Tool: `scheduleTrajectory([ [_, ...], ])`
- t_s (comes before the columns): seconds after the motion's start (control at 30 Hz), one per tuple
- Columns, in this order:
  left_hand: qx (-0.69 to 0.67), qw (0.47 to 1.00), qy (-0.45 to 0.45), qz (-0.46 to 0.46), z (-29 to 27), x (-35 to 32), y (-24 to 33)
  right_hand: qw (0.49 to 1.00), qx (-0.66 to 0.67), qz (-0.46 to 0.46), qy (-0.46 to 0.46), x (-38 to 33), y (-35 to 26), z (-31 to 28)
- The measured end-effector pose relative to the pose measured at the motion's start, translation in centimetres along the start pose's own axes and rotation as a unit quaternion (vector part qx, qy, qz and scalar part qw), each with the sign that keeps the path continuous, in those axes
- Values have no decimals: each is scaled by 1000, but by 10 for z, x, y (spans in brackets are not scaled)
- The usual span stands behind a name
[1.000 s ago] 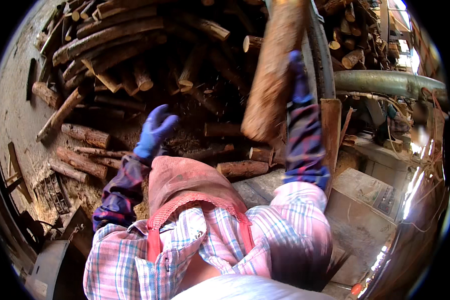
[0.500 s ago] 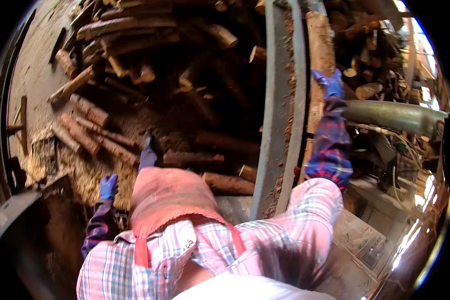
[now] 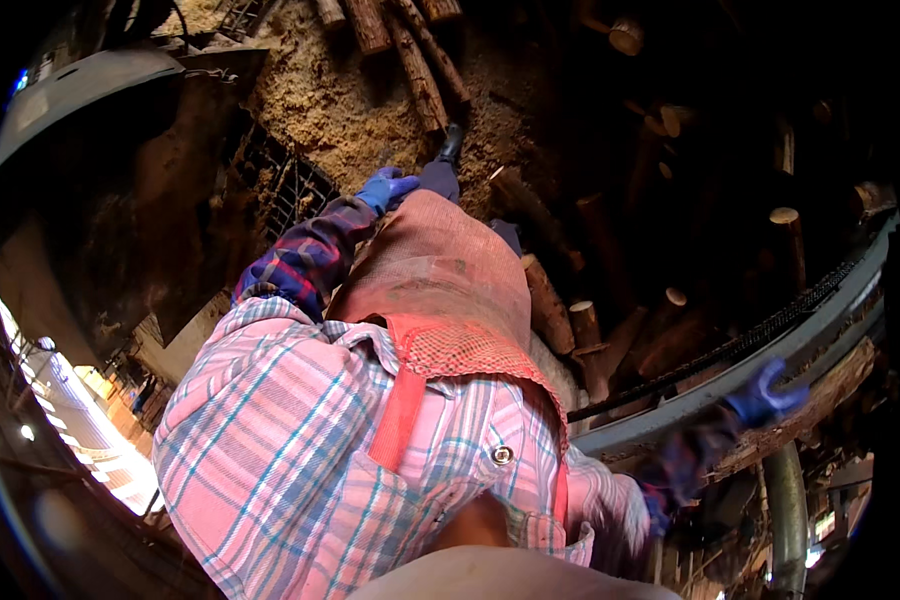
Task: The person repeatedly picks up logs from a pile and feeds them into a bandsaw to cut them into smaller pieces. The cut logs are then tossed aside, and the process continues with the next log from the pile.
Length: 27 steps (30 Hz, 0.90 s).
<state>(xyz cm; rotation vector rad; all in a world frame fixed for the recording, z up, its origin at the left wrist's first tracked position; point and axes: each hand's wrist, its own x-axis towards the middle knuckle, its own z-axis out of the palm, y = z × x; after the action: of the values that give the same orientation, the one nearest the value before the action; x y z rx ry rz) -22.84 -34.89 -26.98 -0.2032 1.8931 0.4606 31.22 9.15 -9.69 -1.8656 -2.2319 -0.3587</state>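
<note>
While the right hand [image 3: 766,396] is spreading its thumb and fingers wide at the bark-edged log [image 3: 832,395], that log is lying lengthwise beside the curved grey metal rail [image 3: 660,420]; whether the fingers are touching it, I cannot tell. The left hand [image 3: 385,190] is hanging just beside the red apron [image 3: 440,280], its grip loosely bent and seemingly holding nothing. Judging by the layout, one log is already sitting along the rail, yet the handling is looking unfinished: slender round logs [image 3: 418,80] are lying on the sawdust-covered floor [image 3: 320,105], and shorter logs [image 3: 547,312] are crowding the shadows nearer the rail.
</note>
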Motion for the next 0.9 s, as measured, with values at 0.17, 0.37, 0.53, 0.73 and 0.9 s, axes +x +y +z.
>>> scheduleTrajectory([
  [0.17,28,996,15,-82,-42,-15,-11,912,289,131,-260,-169,-154,40],
  [0.37,97,993,62,-19,-72,35,28,545,520,512,-413,-343,-184,73],
  [0.53,50,995,8,80,-48,103,50,357,472,670,-448,-419,-186,80],
  [0.73,75,982,3,172,4,72,107,200,482,809,-271,-385,-174,39],
  [0.9,104,950,181,233,35,63,135,-24,731,615,-296,-353,-94,96],
])
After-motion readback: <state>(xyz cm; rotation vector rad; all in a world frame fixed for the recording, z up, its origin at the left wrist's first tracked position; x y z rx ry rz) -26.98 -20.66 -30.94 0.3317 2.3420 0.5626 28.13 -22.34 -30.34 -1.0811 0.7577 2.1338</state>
